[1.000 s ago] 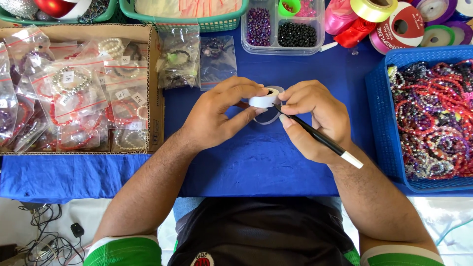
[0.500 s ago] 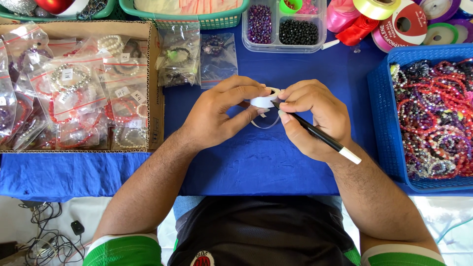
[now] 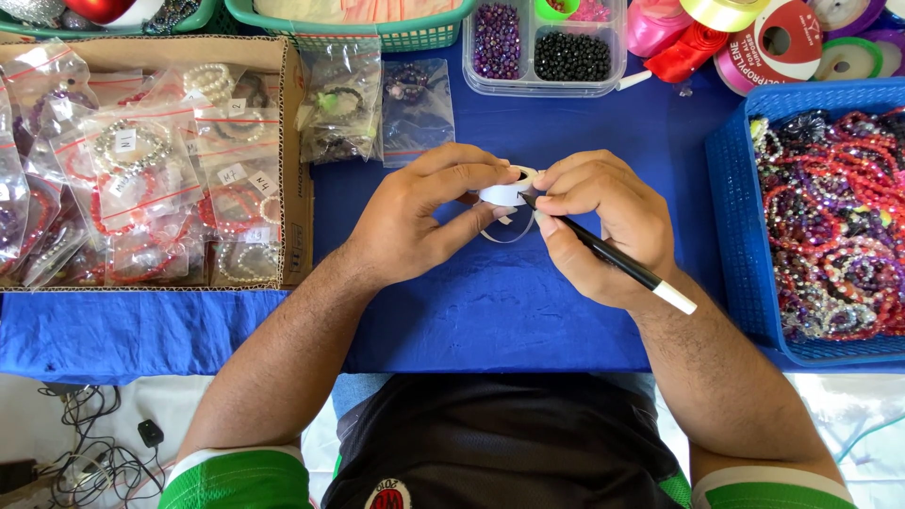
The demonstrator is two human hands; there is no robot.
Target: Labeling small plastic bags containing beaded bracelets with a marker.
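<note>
Over the blue tablecloth (image 3: 490, 311), my left hand (image 3: 424, 212) pinches a small white roll of label tape (image 3: 504, 193) between thumb and fingers. A loose strip of the tape curls down below the roll. My right hand (image 3: 599, 221) grips a black pen with a white end (image 3: 622, 264), its tip pressed against the roll. The two hands almost touch at the middle of the table.
A cardboard box (image 3: 297, 160) at the left holds several bagged bracelets. Two more bags (image 3: 377, 108) lie behind my hands. A blue basket (image 3: 731, 217) of bead bracelets stands at the right. A clear bead tray (image 3: 542, 47) and ribbon rolls (image 3: 754, 38) sit at the back.
Both hands stay in nearly the same place; the roll has turned a little in my left fingers and the pen tip stays on it.
</note>
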